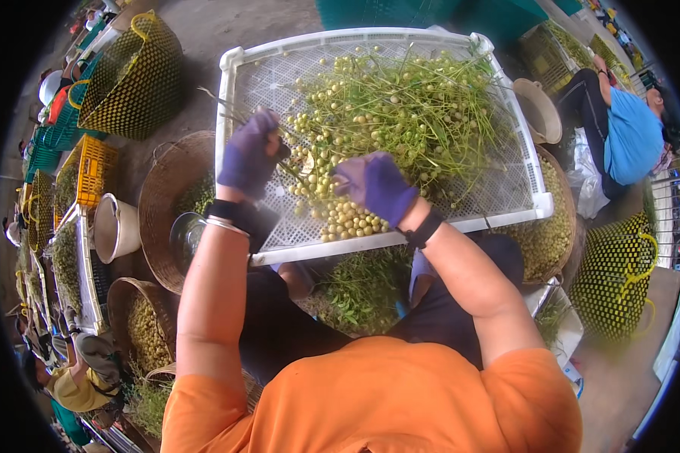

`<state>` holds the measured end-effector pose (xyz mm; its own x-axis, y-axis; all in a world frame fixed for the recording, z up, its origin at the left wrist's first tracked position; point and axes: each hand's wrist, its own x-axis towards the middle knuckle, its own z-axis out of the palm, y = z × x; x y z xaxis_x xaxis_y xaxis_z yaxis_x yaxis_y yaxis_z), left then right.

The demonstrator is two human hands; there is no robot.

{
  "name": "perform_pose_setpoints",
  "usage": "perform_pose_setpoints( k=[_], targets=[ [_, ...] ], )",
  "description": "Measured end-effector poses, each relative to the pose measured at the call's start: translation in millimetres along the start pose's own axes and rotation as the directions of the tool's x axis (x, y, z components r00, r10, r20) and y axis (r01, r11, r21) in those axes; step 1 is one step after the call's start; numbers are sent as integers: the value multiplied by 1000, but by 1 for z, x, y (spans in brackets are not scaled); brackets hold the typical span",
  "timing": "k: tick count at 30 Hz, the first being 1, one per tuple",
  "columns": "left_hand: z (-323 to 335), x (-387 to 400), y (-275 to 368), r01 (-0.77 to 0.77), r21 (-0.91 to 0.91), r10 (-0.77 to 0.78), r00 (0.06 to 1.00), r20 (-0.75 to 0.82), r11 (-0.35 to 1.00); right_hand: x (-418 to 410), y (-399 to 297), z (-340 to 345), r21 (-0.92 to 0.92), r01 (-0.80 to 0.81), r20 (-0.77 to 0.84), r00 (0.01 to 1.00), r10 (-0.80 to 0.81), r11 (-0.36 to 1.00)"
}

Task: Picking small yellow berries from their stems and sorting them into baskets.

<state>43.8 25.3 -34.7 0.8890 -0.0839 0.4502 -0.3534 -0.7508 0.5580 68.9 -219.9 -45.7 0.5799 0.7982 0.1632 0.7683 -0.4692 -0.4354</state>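
Observation:
A white mesh tray (300, 249) lies tilted before me, above my knees. Green stems bearing round fruits (430, 119) are heaped over its middle and right side. Loose pale yellow-green fruits (351, 221) gather near the front edge. My left hand (252, 150), in a purple glove, grips a thin stem (224, 105) that sticks out above the fist and down towards the fruits. Just over the loose fruits is my right hand (377, 187), gloved alike, its fingers curled. Whether those fingers pinch anything is hidden.
Left of the tray stand a large wicker basket (153, 226), a white bucket (116, 226) and a smaller basket of fruits (144, 334). On the right are another fruit basket (549, 232) and a black-yellow woven basket (612, 283). Cut greenery (368, 289) lies between my legs. Other people sit on both sides.

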Motion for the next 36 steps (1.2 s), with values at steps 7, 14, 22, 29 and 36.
perform_pose_setpoints(
  k=[7,14,22,29,36],
  targets=[
    [-3,15,43,481,-876,-399,797,452,-33,3,26,-33,307,52,-508,854,117,950],
    [14,0,50,436,-713,-271,900,341,550,6,-3,-25,276,-125,-31,990,139,953],
    [4,8,39,582,-676,-610,754,241,452,-36,46,-61,-452,-96,49,990,132,887],
    [39,-2,45,695,-322,-409,667,623,643,-4,40,-36,-155,-114,-446,895,34,981],
    [35,4,82,507,-809,-158,862,482,299,8,26,-10,300,-26,-514,838,184,954]
  ],
)
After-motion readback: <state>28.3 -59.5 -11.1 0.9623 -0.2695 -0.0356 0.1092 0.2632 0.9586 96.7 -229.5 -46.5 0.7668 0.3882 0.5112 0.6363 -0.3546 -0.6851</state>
